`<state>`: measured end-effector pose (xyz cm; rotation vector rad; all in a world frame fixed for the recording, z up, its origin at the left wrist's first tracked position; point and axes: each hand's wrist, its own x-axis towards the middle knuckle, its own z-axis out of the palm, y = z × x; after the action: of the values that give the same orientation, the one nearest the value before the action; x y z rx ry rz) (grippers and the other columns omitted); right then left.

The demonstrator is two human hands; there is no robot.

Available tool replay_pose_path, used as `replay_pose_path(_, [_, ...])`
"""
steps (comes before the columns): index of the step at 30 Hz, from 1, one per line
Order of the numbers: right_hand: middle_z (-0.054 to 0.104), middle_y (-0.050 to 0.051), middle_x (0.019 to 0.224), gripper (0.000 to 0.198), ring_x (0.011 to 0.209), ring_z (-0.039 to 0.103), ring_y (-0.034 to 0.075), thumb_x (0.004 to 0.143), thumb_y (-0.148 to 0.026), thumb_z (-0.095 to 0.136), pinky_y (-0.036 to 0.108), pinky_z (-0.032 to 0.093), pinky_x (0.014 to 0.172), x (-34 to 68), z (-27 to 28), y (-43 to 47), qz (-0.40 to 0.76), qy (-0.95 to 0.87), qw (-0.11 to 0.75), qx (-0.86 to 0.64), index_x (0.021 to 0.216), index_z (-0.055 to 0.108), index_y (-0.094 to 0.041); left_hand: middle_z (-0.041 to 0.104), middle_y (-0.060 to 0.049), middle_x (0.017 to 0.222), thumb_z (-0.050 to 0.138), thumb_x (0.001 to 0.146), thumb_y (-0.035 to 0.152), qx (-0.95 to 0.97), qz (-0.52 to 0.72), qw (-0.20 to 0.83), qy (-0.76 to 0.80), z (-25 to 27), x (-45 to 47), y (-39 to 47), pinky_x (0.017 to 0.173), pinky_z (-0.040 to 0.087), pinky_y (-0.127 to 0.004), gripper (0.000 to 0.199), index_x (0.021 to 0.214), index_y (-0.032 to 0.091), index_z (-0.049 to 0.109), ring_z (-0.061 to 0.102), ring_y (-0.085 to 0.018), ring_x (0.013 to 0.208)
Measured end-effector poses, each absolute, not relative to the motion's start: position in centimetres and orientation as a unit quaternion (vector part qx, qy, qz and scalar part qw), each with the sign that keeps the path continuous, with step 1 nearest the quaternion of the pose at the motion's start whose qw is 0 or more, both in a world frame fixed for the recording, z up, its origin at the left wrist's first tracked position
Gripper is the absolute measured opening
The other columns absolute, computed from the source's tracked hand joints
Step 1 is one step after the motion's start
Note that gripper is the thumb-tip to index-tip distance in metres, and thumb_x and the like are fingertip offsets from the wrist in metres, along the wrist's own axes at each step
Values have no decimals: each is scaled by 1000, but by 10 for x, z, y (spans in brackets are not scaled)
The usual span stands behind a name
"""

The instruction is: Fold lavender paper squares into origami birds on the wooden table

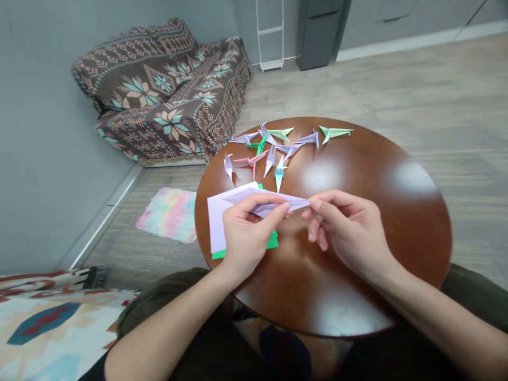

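A long, pointed piece of folded lavender origami paper is held level above the table between both hands. My left hand pinches it near the middle, thumb in front and fingers behind. At its narrow right tip, my right hand grips the point between thumb and index finger, its other fingers loosely curled below. Under and behind my left hand lies a stack of square paper, with a lavender sheet over a green sheet. Part of the stack is hidden by the hand.
Several folded paper cranes, among them a pink crane, a teal crane and a light green crane, lie toward the far side of the round brown table. Beyond stands a sofa with a patterned cover. A pastel rug is on the floor.
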<state>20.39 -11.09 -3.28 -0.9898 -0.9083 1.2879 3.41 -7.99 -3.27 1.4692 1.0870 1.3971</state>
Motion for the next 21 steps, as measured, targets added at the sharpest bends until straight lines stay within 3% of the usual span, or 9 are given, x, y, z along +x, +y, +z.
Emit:
replay_pose_path(5, [73,2,69,21,43,59,10,89,-37,78,20,45,36,208,-33,-109,551,-417,576,-437,81,77,-19,79,-2,77,87,78,26,583,549,427,419,-34,32,-77,68,64,-25,12,85,19,81,76,-16,68])
replay_pose_path(9, [59,-4,51,21,38,48,8,86,-33,81,20,36,37,209,-32,-108,511,-436,568,-476,74,73,-18,79,-3,80,85,80,28,579,522,475,409,-33,32,-75,72,67,-27,14,89,18,81,76,-16,71])
replay_pose_path(13, [49,-6,47,22,41,39,7,89,-31,77,21,28,41,213,-33,-106,473,-450,563,-507,72,70,-19,77,-3,90,83,82,31,542,541,504,400,-31,32,-73,70,69,-25,16,90,17,79,76,-16,77])
replay_pose_path(15, [53,-5,54,20,48,44,8,88,-29,77,22,33,46,215,-34,-104,447,-476,556,-515,73,70,-19,76,-3,89,83,83,32,547,541,500,399,-30,31,-73,69,69,-25,18,89,16,78,76,-15,77])
replay_pose_path(17, [64,-2,71,13,66,59,11,86,-28,80,22,44,59,217,-36,-102,435,-497,554,-507,80,71,-20,76,-3,87,82,84,32,564,526,497,397,-30,30,-73,70,69,-25,18,89,16,78,75,-15,76])
replay_pose_path(19, [71,1,91,17,86,68,16,83,-29,84,25,52,73,216,-37,-101,466,-502,551,-476,91,71,-22,75,-3,86,79,86,32,589,506,494,392,-29,29,-75,70,68,-26,16,90,16,77,74,-15,75])
replay_pose_path(21, [74,1,95,21,89,71,18,84,-30,85,28,55,77,215,-38,-101,514,-503,541,-436,95,68,-23,75,-3,86,78,88,30,613,488,487,387,-30,28,-76,70,67,-25,15,92,17,76,73,-14,72])
